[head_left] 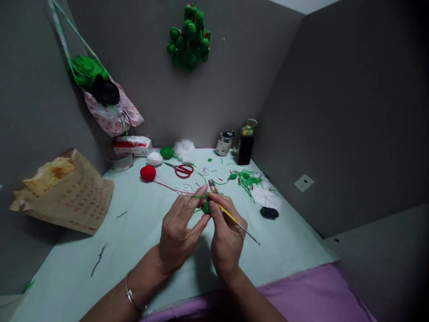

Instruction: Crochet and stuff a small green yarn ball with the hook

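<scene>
Between my two hands is a small green crochet piece [205, 207], partly hidden by the fingers. My left hand [182, 226] is closed on its left side, with a green strand running over the fingers. In my right hand [228, 235] a crochet hook [231, 217] with a yellow grip is held, its bare metal end pointing down to the right. The fingertips of that hand also touch the crochet piece. Just beyond the fingers lie small red-handled snips [212, 185]. Behind them is a pair of red-handled scissors [182, 170].
A red yarn ball [148, 173], white yarn ball [154, 158], green yarn ball [166, 152] and white stuffing [184, 151] sit at the back. Green yarn scraps [248, 180] lie right. A paper bag [80, 197] with bread stands left. A tin [224, 145] and bottle [246, 143] stand back right.
</scene>
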A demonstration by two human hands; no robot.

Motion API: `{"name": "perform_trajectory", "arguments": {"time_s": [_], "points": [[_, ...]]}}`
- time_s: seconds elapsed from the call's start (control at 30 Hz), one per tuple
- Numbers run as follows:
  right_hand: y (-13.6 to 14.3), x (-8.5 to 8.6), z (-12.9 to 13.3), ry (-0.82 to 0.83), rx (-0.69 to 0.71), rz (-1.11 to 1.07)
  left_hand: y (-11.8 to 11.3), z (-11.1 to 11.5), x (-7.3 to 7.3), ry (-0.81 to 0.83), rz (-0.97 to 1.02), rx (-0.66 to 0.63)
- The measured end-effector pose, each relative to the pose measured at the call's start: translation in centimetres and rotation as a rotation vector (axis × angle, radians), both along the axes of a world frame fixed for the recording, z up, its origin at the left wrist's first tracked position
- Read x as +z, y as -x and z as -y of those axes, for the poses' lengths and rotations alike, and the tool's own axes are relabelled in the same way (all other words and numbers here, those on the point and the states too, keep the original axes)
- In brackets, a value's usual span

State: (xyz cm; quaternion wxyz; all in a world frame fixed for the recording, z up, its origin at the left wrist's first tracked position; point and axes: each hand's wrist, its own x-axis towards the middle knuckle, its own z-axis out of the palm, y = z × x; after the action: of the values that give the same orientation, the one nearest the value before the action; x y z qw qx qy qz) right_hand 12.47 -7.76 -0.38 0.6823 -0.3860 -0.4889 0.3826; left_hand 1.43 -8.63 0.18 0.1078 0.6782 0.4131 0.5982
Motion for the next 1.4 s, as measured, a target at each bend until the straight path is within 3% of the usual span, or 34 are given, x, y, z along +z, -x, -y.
{"name": "perform_trajectory", "arguments": {"time_s": [0.17, 0.27, 0.57, 0.67, 0.93, 1.1, 1.17, 1.4], "points": [[0.5, -0.1, -1.1, 0.040, 0.009, -0.042, 0.1, -1.3, 0.1, 0.006, -0.070, 0.050], [-0.1, -0.2, -2.1, 0.006, 0.032, 0.064, 0.6, -1.9, 0.7, 0.109, 0.022, 0.052], [-0.8, -0.6, -2.8, -0.243, -0.057, 0.328, 2.7, -2.8, 0.7, 0.675, 0.612, -0.322], [-0.6, -0.9, -2.9, -0.262, -0.048, 0.345, 3.4, -3.5, 0.7, 0.777, 0.779, -0.444], [-1.3, -1.4, -5.6, -0.002, 0.362, 0.018, 4.6, -4.7, -0.8, 0.863, 0.829, -0.571], [-1.3, -1.3, -5.4, -0.100, 0.207, 0.325, 4.9, -4.8, -2.0, 0.854, 0.819, -0.541], [-1.2, -1.5, -5.2, -0.131, 0.167, 0.353, 4.9, -4.8, -2.3, 0.840, 0.811, -0.549], [-1.2, -1.7, -5.9, 0.055, 0.427, -0.134, 4.9, -4.6, -2.5, 0.800, 0.709, -0.580]]}}
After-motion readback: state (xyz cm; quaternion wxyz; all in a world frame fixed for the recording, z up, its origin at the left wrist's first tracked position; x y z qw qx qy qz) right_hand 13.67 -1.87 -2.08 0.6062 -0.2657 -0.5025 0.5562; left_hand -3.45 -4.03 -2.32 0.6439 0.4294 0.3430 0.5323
